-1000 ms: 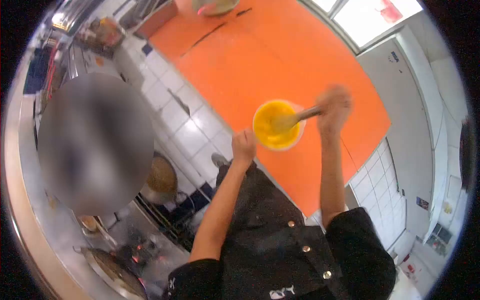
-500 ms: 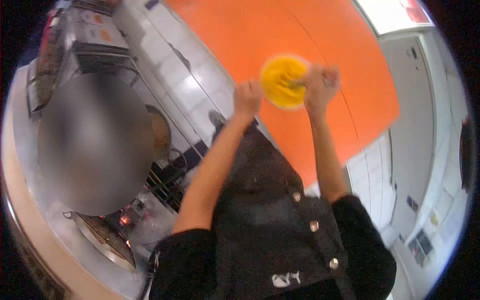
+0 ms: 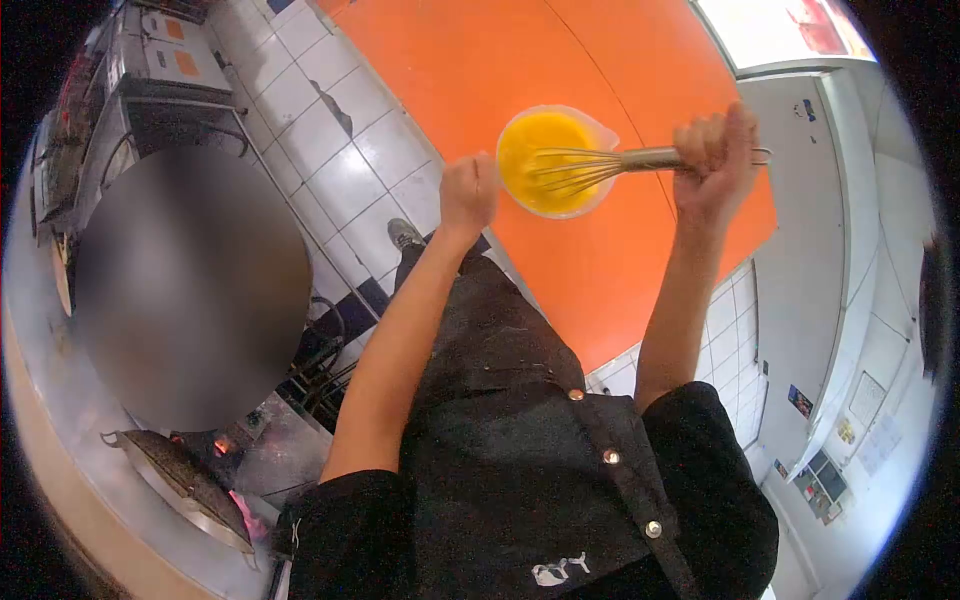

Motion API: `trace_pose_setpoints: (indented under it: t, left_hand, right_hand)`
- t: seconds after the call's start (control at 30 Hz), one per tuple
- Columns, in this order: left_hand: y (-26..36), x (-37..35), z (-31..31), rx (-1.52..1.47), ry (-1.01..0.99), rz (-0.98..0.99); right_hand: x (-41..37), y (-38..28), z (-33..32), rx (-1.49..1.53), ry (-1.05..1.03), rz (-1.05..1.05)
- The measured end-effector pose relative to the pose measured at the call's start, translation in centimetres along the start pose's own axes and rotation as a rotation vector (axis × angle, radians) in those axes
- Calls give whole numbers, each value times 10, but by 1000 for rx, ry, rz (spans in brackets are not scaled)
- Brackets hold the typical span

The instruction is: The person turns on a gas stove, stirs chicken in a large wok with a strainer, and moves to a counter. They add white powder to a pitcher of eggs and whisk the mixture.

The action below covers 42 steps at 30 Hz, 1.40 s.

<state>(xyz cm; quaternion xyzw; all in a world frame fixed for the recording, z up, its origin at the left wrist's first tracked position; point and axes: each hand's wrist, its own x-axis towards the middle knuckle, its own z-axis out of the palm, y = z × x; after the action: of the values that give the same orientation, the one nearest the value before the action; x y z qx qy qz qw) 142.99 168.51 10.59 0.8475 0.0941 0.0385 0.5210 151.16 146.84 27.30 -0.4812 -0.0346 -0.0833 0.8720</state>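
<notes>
A pale jug (image 3: 597,197) with a pouring lip sits on the orange tabletop, holding bright yellow liquid (image 3: 545,130), perhaps beaten egg. At its left edge is my left hand (image 3: 468,195), closed in a fist around what seems to be the jug's handle, which the fingers hide. My right hand (image 3: 715,160) grips the steel handle of a wire whisk (image 3: 645,159) with the thumb up. The whisk lies almost level, its wire loops over the jug and the tips at the yellow liquid.
The orange table (image 3: 480,60) stretches ahead. To the left, a dark pan (image 3: 185,480) sits by a stove with glowing burners (image 3: 222,445). A large blurred patch hides part of that side. White tiles (image 3: 350,180) cover the floor; a grey-white cabinet (image 3: 805,250) stands right.
My right hand has moved right and away from the jug. The whisk, earlier steep and blurred in the liquid, now lies nearly level. My view has shifted slightly.
</notes>
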Motion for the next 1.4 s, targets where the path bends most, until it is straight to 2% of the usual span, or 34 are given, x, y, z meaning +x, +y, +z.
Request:
trace_pose_setpoints:
  t: [0.13, 0.2, 0.23, 0.33, 0.4, 0.43, 0.5, 0.53, 0.57, 0.6, 0.67, 0.73, 0.8, 0.83, 0.9, 1.0, 1.03, 1.1, 1.13, 1.2, 1.23, 1.3, 1.33, 1.4]
  left_hand:
    - [-5, 0, 2, -53, 24, 75]
    - [-12, 1, 3, 175, 68, 328]
    - [-16, 1, 4, 177, 67, 330]
    - [-20, 2, 4, 248, 45, 425]
    - [-23, 1, 6, 335, 148, 553]
    - [-21, 0, 7, 335, 142, 554]
    - [-12, 1, 6, 199, 162, 436]
    - [-6, -1, 3, 200, 160, 436]
    - [-1, -3, 2, 70, 91, 183]
    - [4, -1, 2, -58, 27, -65]
    - [6, 4, 0, -54, 45, -18]
    - [3, 4, 1, -49, 64, 14]
    - [-2, 0, 3, 9, 98, 134]
    - [0, -1, 1, 10, 103, 129]
    - [9, 0, -3, -78, 35, -29]
    - [15, -1, -6, -146, 36, -37]
    - [9, -4, -3, -144, 23, -38]
    - [-6, 1, 1, 226, 80, 273]
    - [-10, 3, 2, 235, 89, 268]
    - [-5, -1, 3, 50, 110, 132]
    - [-3, -1, -2, 58, 121, 131]
    - [6, -2, -3, -51, 49, 6]
    - [7, 1, -2, -57, 44, 17]
    - [3, 0, 1, 38, 72, 175]
  right_hand:
    - [-1, -40, 17, -39, -40, -85]
    - [-5, -46, 27, -23, -49, -113]
    - [-6, -45, 31, -6, -59, -140]
    - [-11, -13, 37, -27, -2, -142]
    - [-20, 19, 40, -42, 85, -73]
    - [-26, 35, 38, -97, 105, -48]
    - [-36, 74, 23, -148, 127, -28]
    - [-41, 95, 12, -394, 65, -50]
    - [-43, 100, 14, -643, 3, -72]
    - [-38, 96, 10, -642, 3, -79]
    - [-24, 77, 4, -625, 31, -74]
    - [-6, 33, 16, -377, 184, -32]
    - [15, 1, -8, 12, 59, 87]
    - [18, -2, -15, 12, 55, 92]
    - [21, -3, -24, 161, 71, 82]
    - [-9, 72, -20, 27, 178, 102]
    - [-15, 72, -17, 25, 191, 101]
    - [-17, 68, -1, -312, -141, 212]
    - [-11, 52, 6, -667, -3, 12]
    - [12, 22, -20, -49, -35, 85]
    - [12, 27, -16, -40, -44, 88]
    - [3, 37, -14, -33, -7, -6]
    - [-2, 74, -17, -6, 62, 62]
    - [-11, 106, -3, -194, -56, 195]
